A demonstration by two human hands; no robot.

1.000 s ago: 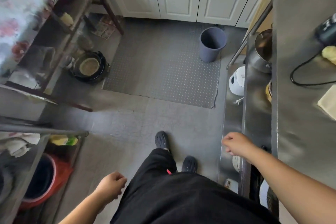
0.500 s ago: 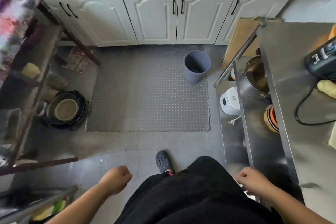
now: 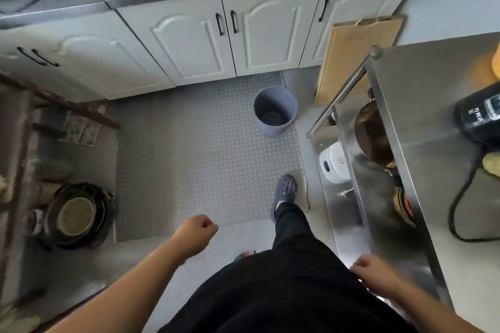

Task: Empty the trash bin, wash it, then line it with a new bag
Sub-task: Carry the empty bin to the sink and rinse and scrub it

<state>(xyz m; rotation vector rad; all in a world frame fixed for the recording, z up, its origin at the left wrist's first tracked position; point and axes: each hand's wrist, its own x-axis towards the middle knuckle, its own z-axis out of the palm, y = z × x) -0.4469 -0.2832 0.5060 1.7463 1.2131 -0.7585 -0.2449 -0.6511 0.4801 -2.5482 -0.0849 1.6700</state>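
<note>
Your left hand (image 3: 195, 232) is extended forward at waist height, fingers curled into a fist with nothing held. Your right hand (image 3: 374, 274) hangs beside your right hip, knuckles up, fingers loosely curled, also empty. Both forearms are bare.

Open mat (image 3: 194, 159) leads to the bin (image 3: 274, 112); steel table (image 3: 433, 170) crowds the right, dark rack (image 3: 24, 143) the left.
</note>
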